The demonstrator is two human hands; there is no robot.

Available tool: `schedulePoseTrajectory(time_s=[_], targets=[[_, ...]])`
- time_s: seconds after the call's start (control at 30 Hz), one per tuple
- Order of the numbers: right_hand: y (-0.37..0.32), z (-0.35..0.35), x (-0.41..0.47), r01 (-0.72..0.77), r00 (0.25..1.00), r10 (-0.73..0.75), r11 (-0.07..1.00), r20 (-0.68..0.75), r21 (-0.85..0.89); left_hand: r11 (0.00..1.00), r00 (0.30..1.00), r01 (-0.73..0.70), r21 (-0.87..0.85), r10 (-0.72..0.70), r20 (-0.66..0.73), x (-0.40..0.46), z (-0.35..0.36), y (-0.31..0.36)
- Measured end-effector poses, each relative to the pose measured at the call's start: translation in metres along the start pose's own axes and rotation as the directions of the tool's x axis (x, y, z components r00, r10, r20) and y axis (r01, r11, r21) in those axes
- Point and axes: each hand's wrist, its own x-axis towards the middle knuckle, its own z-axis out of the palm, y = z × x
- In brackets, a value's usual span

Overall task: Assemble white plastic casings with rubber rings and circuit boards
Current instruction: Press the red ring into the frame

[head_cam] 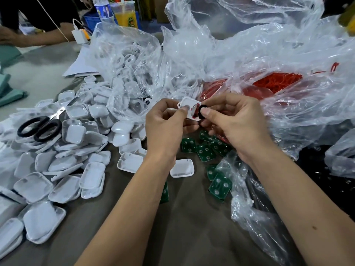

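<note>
My left hand (164,123) grips a small white plastic casing (189,104) with a loop at its corner, thumb pressed on its face. My right hand (230,120) pinches a black rubber ring (202,112) against the casing's right edge, where a bit of red shows. Green circuit boards (205,151) lie scattered on the table below my hands. Several white casing halves (73,150) are heaped at the left. One empty casing half (182,168) lies between my forearms.
Black-handled scissors (39,127) rest on the casing pile. Clear plastic bags hold more casings (126,73) and red rubber rings (276,81). A dark bag (315,160) sits at right. Another person's arm (28,38), a bottle and a drink cup (125,14) are at the far edge.
</note>
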Motion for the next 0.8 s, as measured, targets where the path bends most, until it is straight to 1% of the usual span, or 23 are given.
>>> schedulePoseTrajectory(time_s=[0.07,0.13,0.37,0.53,0.67,0.73,0.8], targets=[[0.001,0.0,0.0,0.026,0.999,-0.028,0.995,-0.016,-0.095,0.999,0.999,-0.016,0.03,0.015,0.028,-0.002,0.002,-0.002],[0.002,0.0,0.0,0.047,0.997,-0.055,0.987,-0.048,-0.153,0.998,0.999,-0.036,0.048,0.034,0.043,-0.003,0.005,-0.004],[0.005,0.0,0.002,0.037,0.989,-0.07,0.971,-0.132,-0.236,0.995,0.996,-0.072,0.066,0.069,0.049,-0.008,0.01,-0.006],[0.005,0.001,0.002,0.026,0.981,-0.068,0.975,-0.184,-0.221,0.999,0.996,-0.031,-0.029,0.033,0.087,-0.01,0.011,-0.004],[0.006,0.0,0.003,0.018,0.975,-0.071,0.969,-0.209,-0.246,0.996,0.992,0.005,-0.085,0.006,0.127,-0.011,0.012,-0.002],[0.007,0.0,0.003,-0.011,0.972,-0.041,0.976,-0.233,-0.217,0.992,0.99,0.02,-0.122,-0.003,0.139,-0.012,0.011,-0.001],[0.006,0.0,0.003,-0.043,0.974,0.006,0.987,-0.227,-0.155,0.988,0.99,0.03,-0.15,-0.008,0.141,-0.012,0.011,0.0]])
